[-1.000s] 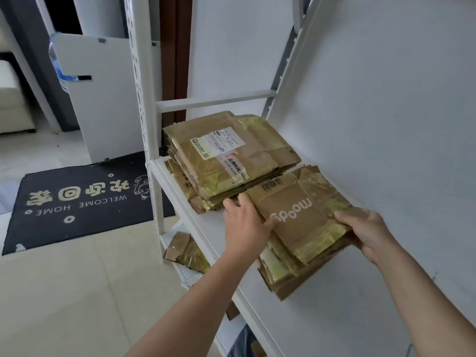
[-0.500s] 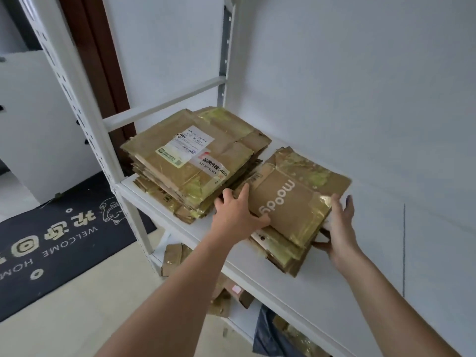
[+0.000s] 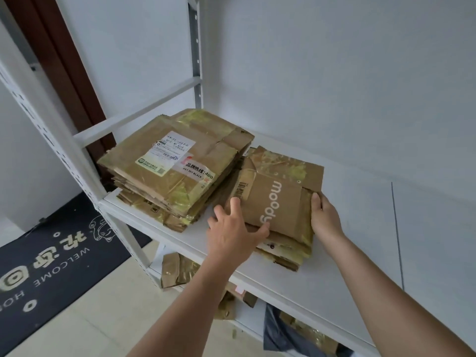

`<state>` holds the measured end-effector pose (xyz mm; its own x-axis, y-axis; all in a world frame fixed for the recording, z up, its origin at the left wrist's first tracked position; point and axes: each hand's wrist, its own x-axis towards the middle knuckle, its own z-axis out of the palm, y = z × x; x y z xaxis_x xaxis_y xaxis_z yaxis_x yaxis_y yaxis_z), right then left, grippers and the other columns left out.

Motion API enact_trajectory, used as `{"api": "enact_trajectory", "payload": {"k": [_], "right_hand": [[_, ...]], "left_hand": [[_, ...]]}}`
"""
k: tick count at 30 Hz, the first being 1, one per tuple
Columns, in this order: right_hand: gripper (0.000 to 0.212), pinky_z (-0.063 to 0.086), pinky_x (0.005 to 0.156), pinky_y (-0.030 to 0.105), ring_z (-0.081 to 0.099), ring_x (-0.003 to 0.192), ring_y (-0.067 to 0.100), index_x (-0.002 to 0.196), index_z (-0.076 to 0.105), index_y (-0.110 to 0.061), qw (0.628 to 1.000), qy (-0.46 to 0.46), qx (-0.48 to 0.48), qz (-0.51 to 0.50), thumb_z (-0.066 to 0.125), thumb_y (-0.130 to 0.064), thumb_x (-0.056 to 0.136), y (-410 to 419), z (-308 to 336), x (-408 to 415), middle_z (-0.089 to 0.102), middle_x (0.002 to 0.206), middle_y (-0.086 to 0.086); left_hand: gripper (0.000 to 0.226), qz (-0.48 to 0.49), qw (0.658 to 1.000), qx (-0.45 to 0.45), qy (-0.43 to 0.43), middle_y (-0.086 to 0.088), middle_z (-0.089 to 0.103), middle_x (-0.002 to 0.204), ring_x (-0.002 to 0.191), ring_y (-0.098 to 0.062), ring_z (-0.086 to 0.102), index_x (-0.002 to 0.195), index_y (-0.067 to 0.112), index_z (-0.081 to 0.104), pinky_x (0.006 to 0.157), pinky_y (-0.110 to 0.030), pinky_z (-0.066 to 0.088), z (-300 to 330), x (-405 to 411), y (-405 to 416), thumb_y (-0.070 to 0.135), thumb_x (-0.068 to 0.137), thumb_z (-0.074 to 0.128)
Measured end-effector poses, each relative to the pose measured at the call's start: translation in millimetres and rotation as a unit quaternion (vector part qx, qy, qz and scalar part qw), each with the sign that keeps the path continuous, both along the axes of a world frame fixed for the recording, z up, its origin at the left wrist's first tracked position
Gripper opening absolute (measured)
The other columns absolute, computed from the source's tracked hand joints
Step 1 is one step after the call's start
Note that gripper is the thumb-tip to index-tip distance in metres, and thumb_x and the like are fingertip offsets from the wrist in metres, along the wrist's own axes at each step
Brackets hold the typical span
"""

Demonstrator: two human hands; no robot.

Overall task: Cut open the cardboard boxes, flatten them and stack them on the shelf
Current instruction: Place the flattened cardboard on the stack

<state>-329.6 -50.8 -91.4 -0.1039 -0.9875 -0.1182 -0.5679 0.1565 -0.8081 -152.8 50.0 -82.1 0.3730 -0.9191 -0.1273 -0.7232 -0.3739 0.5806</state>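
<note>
Still squaring the smaller stack — slip risk at the shelf edge

Left hand (image 3: pixel 233 229) lies over the near left corner of the moody box stack (image 3: pixel 277 204), fingers spread on top, thumb hooked at the front edge; a loose grip, more pressing than pinching. Right hand (image 3: pixel 323 216) is flat against the right side of the stack, fingers straight along the edge, nothing curled round.

Stack sits on the white shelf (image 3: pixel 334 274), touching the taller labelled stack (image 3: pixel 175 171) at its left.

Risks, as I judge them:
- lower sheets stick out unevenly toward the front; a sideways shove could fan them off the shelf
- glossy tape on the cardboard looks slick, so layers may slide
- pushing left could nudge the taller stack

Hard to see: how many sheets lie under the top one, the left palm's contact, and the cardboard on the lower shelf (image 3: pixel 177 271), partly cut off
</note>
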Motion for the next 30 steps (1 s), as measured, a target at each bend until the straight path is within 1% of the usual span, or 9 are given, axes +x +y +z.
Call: {"api": "enact_trajectory", "payload": {"k": [3,5,7,9,11,14,16,20,30], "right_hand": [[0.045,0.04,0.09,0.033,0.053,0.116,0.027,0.143,0.043,-0.017,1.0,0.009,0.002,0.001,0.023,-0.036,0.108,-0.2,-2.2,-1.4,0.057,0.133,0.008],[0.045,0.043,0.09,0.038,0.055,0.114,0.029,0.148,0.032,-0.017,1.0,0.005,-0.01,-0.017,0.024,-0.035,0.108,1.3,-2.0,-2.1,0.057,0.131,0.011],[0.05,0.047,0.09,0.046,0.056,0.108,0.032,0.153,0.017,-0.018,0.999,-0.004,-0.002,-0.048,0.027,-0.034,0.107,2.8,0.2,-1.2,0.056,0.13,0.014],[0.055,0.045,0.086,0.046,0.05,0.117,0.035,0.154,0.01,-0.023,0.996,0.049,-0.012,-0.067,0.034,-0.03,0.106,5.2,5.5,1.2,0.043,0.14,0.018],[0.067,0.042,0.097,0.048,0.026,0.139,0.037,0.154,0.006,-0.028,0.974,0.192,-0.118,-0.032,0.044,-0.013,0.101,4.9,17.1,4.0,0.02,0.156,0.016],[0.07,0.013,0.122,0.05,0.007,0.151,0.027,0.155,0.02,-0.022,0.905,0.291,-0.265,0.159,0.045,0.002,0.093,-15.0,34.9,17.2,0.017,0.163,0.007],[0.05,0.0,0.123,0.05,0.001,0.152,0.017,0.155,0.023,-0.024,0.908,0.294,-0.188,0.231,0.028,-0.024,0.105,-29.0,33.8,26.5,0.014,0.165,-0.002],[0.07,-0.007,0.122,0.047,-0.016,0.149,0.007,0.157,0.002,-0.032,0.912,0.323,-0.096,0.236,0.002,-0.064,0.095,-32.0,5.0,24.4,-0.012,0.163,-0.016],[0.064,0.004,0.123,0.044,-0.003,0.15,0.005,0.156,0.017,-0.032,0.922,0.313,-0.115,0.199,0.007,-0.055,0.096,-39.8,-13.0,26.6,0.002,0.164,-0.017]], "left_hand": [[0.08,0.004,0.994,0.003,-0.107,-0.016,0.031,0.146,0.135,-0.036,0.029,0.141,0.023,0.022,0.111,-0.05,0.025,2.6,-11.1,-0.2,0.071,0.082,0.048],[0.08,-0.014,0.985,-0.03,-0.172,-0.018,0.004,0.161,0.149,-0.036,0.002,0.145,0.016,0.023,0.118,-0.055,-0.004,10.1,-20.0,-10.5,0.06,0.084,0.049],[0.084,-0.079,0.978,-0.06,-0.181,-0.01,-0.014,0.164,0.15,-0.029,-0.019,0.154,0.013,0.013,0.111,-0.047,-0.023,15.6,-23.0,-24.3,0.045,0.086,0.052],[0.081,-0.164,0.975,-0.042,-0.145,-0.001,-0.017,0.165,0.148,-0.021,-0.024,0.158,0.018,0.002,0.112,-0.04,-0.024,14.2,-16.0,-36.1,0.034,0.092,0.045],[0.075,-0.204,0.974,-0.014,-0.096,0.005,-0.016,0.164,0.148,-0.015,-0.024,0.158,0.022,-0.001,0.116,-0.036,-0.021,8.8,-3.3,-42.9,0.033,0.095,0.038],[0.074,-0.218,0.973,-0.014,-0.073,0.009,-0.017,0.164,0.147,-0.009,-0.023,0.158,0.025,-0.001,0.116,-0.03,-0.02,-0.3,10.7,-45.5,0.037,0.095,0.035],[0.073,-0.223,0.971,-0.019,-0.082,0.009,-0.017,0.164,0.147,-0.008,-0.023,0.158,0.026,-0.002,0.116,-0.03,-0.02,-3.4,12.7,-46.0,0.04,0.095,0.034],[0.074,-0.227,0.966,-0.035,-0.116,0.004,-0.02,0.163,0.146,-0.009,-0.026,0.158,0.022,-0.005,0.116,-0.029,-0.021,-7.7,9.4,-44.7,0.044,0.097,0.03],[0.078,-0.216,0.961,-0.02,-0.17,-0.002,-0.014,0.165,0.15,-0.011,-0.018,0.158,0.013,-0.005,0.114,-0.026,-0.019,-12.4,9.4,-51.6,0.054,0.098,0.024]]}}
